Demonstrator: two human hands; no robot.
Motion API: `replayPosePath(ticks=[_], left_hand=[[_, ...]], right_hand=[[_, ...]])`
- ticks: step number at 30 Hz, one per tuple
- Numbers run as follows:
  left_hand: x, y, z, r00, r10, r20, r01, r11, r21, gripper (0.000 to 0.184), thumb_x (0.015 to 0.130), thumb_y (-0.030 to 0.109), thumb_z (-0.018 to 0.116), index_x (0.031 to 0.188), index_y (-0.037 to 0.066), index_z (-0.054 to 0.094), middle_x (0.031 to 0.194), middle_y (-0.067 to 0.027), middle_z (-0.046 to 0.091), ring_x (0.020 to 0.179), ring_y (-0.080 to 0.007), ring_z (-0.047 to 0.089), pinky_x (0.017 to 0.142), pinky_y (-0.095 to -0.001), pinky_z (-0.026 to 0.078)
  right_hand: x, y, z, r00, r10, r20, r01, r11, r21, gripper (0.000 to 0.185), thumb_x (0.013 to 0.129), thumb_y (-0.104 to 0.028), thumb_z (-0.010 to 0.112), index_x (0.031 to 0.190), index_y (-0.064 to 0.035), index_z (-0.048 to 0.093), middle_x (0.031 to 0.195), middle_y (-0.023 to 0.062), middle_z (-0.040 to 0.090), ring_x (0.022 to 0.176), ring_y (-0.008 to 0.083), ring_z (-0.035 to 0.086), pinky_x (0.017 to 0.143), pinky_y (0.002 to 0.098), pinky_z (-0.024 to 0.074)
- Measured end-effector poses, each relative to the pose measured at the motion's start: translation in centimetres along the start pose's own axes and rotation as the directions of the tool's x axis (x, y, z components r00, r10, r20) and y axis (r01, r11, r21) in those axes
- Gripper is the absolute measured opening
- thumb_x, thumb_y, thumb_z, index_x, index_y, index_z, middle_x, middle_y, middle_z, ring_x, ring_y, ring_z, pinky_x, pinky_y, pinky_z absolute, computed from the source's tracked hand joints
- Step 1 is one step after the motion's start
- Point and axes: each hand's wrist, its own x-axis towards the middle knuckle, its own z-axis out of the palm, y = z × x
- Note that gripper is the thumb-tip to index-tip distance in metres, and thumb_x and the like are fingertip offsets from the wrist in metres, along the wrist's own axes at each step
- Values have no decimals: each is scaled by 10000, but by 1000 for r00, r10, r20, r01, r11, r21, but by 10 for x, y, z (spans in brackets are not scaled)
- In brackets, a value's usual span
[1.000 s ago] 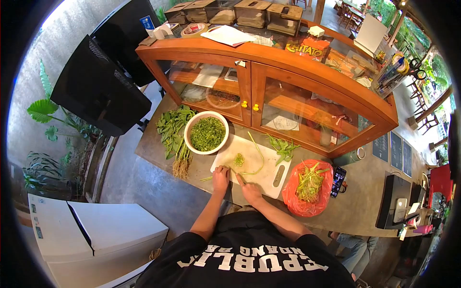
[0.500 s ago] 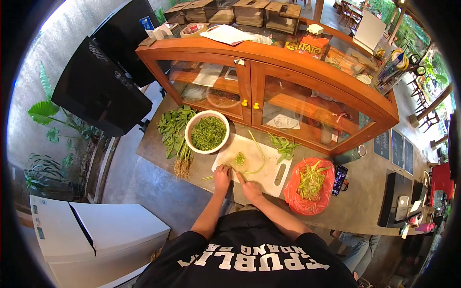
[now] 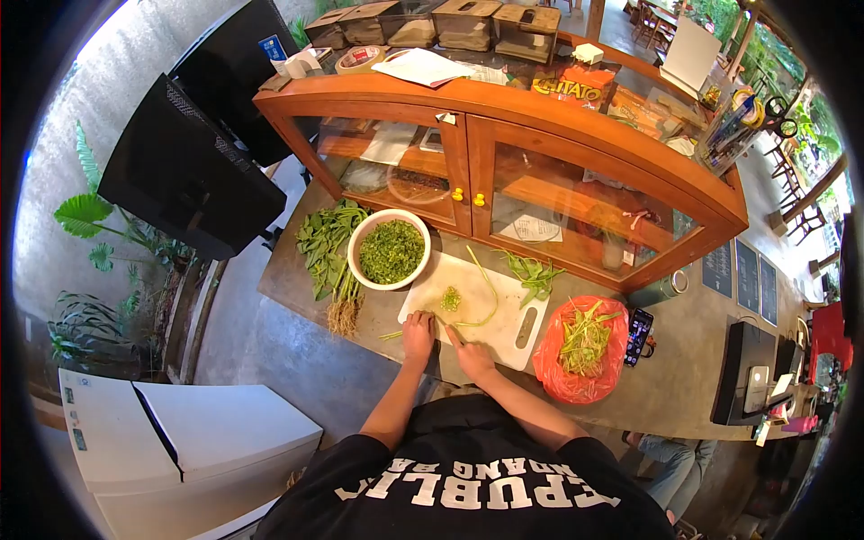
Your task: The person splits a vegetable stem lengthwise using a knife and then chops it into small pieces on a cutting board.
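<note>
My left hand [image 3: 418, 333] presses stems [image 3: 391, 336] onto the white cutting board [image 3: 432, 274], fingers curled, with the stem ends sticking out to the left. My right hand [image 3: 473, 360] grips a knife [image 3: 442, 321], its blade pointing toward my left fingertips. Just beyond the blade lies a small heap of chopped green pieces [image 3: 451, 299]. One long pale stem [image 3: 492, 292] curves over the board's right half. Leafy greens [image 3: 535, 274] rest at the board's far right corner. A white bowl [image 3: 352, 261] full of chopped greens [image 3: 392, 250] stands at the far left.
Left of the bowl lies a bunch of rooted greens [image 3: 326, 247]. A red plastic bag [image 3: 576, 389] with trimmings and a phone [image 3: 638, 337] sit to the right. Behind the board stands a glass-doored wooden cabinet [image 3: 481, 171]. Another person's legs [image 3: 681, 477] show at lower right.
Both hands stay nearly in place, the knife hand shifting only slightly. The stems, chopped heap and bowl look the same; the whole view has tilted a little.
</note>
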Motion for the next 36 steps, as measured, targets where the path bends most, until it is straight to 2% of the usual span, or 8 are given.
replayPosePath(ticks=[6,9,15,17,23,30,33,36], left_hand=[[0,-1,4,998,-54,24,53,997,63,95,857,121,648,926,67,686,935,-91,633,917,-296,587,792,-428,467],[0,-4,2,1000,-7,23,6,998,57,94,854,127,648,925,75,683,933,-87,630,918,-293,585,788,-427,467],[-1,-2,1,998,-19,59,14,997,74,106,863,145,641,934,77,680,952,-85,632,937,-290,584,795,-425,469],[-5,-4,2,997,40,67,-45,996,77,108,865,151,645,936,77,681,956,-85,634,942,-290,584,802,-422,469],[-8,-1,3,999,34,1,-34,997,71,101,859,145,654,925,74,683,952,-75,642,938,-287,587,794,-417,468],[-1,-3,-4,1000,-3,-13,3,1000,4,76,853,141,663,897,86,694,926,-69,653,914,-288,595,774,-421,464],[2,-3,-3,1000,11,-12,-11,1000,-8,78,845,139,672,901,91,700,923,-70,656,905,-288,597,778,-420,467],[4,-2,-3,1000,18,-11,-18,1000,-18,81,840,136,680,899,86,706,920,-72,659,897,-286,600,780,-421,470]], right_hand=[[-11,1,-9,997,6,83,-8,1000,16,849,822,-1,517,1576,-169,163,747,205,684,664,357,688,643,467,572],[-3,-3,-7,1000,-3,29,3,1000,13,853,820,6,516,1576,-169,161,759,211,683,680,355,691,644,469,575],[1,-6,-14,993,33,114,-36,999,20,852,843,1,504,1581,-195,126,807,226,687,714,352,697,660,473,581],[1,-7,-12,993,36,110,-38,999,15,855,855,-5,498,1584,-210,100,839,224,692,731,354,699,675,472,583],[3,-8,-11,995,30,95,-31,1000,3,847,863,-16,493,1584,-216,96,859,220,695,770,357,701,699,476,580],[-5,-2,-20,994,16,110,-15,1000,-9,854,850,-11,499,1582,-211,109,856,221,695,768,366,701,702,478,578],[-3,4,-23,997,29,65,-30,999,14,843,847,-7,499,1579,-208,131,819,229,691,742,366,700,694,486,573],[-1,6,-27,996,66,54,-64,997,-39,830,846,-2,498,1574,-208,158,772,229,687,698,371,696,675,496,566]])
